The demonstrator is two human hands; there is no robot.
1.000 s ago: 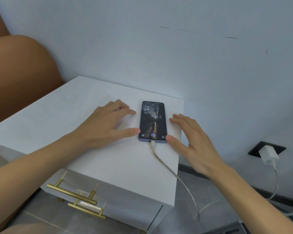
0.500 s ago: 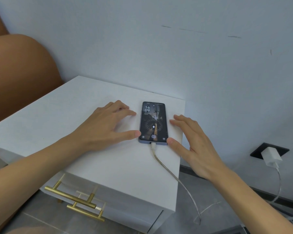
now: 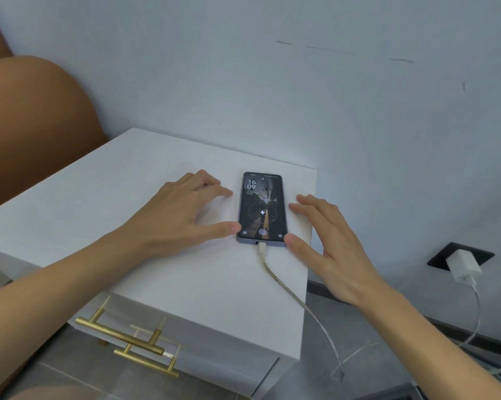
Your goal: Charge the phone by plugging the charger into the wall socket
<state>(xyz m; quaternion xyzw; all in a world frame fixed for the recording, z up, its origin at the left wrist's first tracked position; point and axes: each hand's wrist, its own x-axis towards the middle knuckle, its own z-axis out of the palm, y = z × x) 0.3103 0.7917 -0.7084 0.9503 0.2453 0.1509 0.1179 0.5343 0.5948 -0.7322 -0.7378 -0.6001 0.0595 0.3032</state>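
A dark phone lies flat, screen up, on the white nightstand. Its screen is lit with a clock and a lightning-bolt symbol. A white cable runs from its lower end over the nightstand's right edge to the floor. The white charger sits plugged into the black wall socket low on the right wall. My left hand rests flat to the phone's left, thumb tip at its lower left corner. My right hand lies to its right, thumb tip at the lower right corner. Neither hand holds anything.
The nightstand stands against a pale wall and has two drawers with gold bar handles. A brown padded headboard rises at the left. Grey tiled floor lies below, with more white cable at the lower right.
A lightning-bolt charging ring has appeared on the phone's screen. Both hands have stayed nearly still beside the phone.
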